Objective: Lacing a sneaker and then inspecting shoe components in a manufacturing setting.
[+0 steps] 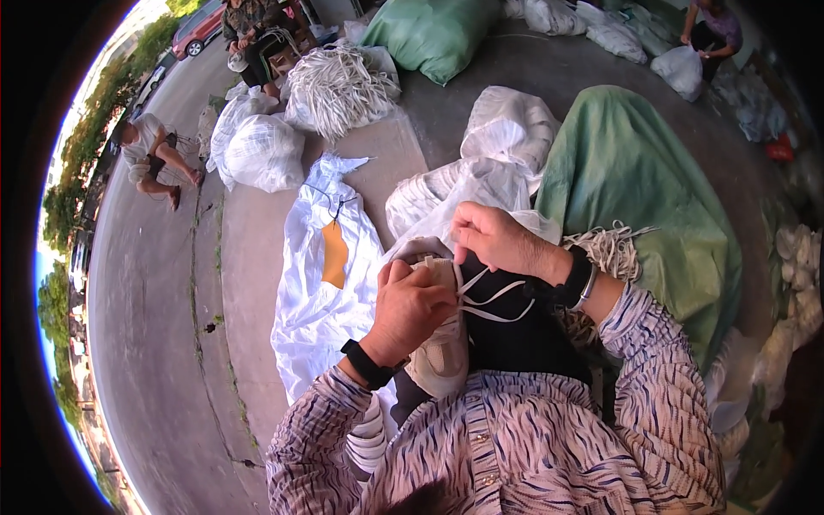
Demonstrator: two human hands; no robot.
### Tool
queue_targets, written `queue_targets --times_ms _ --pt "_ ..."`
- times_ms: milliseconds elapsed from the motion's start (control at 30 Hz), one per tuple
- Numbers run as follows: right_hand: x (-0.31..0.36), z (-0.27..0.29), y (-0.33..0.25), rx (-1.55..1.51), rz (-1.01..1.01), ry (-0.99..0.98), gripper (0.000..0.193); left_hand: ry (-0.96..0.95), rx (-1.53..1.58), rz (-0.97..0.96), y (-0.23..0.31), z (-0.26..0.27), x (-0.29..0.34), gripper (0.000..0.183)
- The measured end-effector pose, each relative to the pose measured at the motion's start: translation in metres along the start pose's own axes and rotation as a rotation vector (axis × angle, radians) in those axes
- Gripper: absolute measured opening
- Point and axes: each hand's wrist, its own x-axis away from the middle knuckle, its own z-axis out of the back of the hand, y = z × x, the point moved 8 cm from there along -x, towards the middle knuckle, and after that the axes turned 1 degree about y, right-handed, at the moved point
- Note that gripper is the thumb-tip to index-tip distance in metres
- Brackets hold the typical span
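A pale beige shoe (436, 371) rests on my lap, its toe pointing toward me. My left hand (410, 311) is closed over the upper of the shoe, fingers curled along its lacing. Just beyond and to the right, my right hand (498, 240) is raised with thumb and fingers pinched together at a white shoelace. Loops of this shoelace (505, 319) hang from the shoe's right side over the dark cloth (506, 348) on my lap. The exact spot where the right fingertips meet the lace is slightly blurred.
Bundled white laces (614, 249) lie by a large green sack (635, 163) on my right. White plastic bags (506, 133) stand ahead; a white sack (322, 257) with an orange tag (335, 255) lies left. Farther off are a lace heap (342, 86) and several seated people.
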Motion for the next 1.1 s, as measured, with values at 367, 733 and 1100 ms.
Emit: queue_targets --times_ms 367,733,1100 --pt "0.044 -0.011 -0.159 -0.404 0.432 -0.171 0.025 -0.008 0.045 0.038 0.014 -0.002 0.003 0.014" --pt "0.102 0.089 -0.148 0.758 0.398 0.545 0.02 -0.067 0.151 -0.11 -0.022 0.044 0.018 0.024" --pt "0.008 -0.08 -0.019 0.914 0.486 -0.018 0.013 -0.094 0.202 -0.02 -0.03 0.04 0.023 0.034"
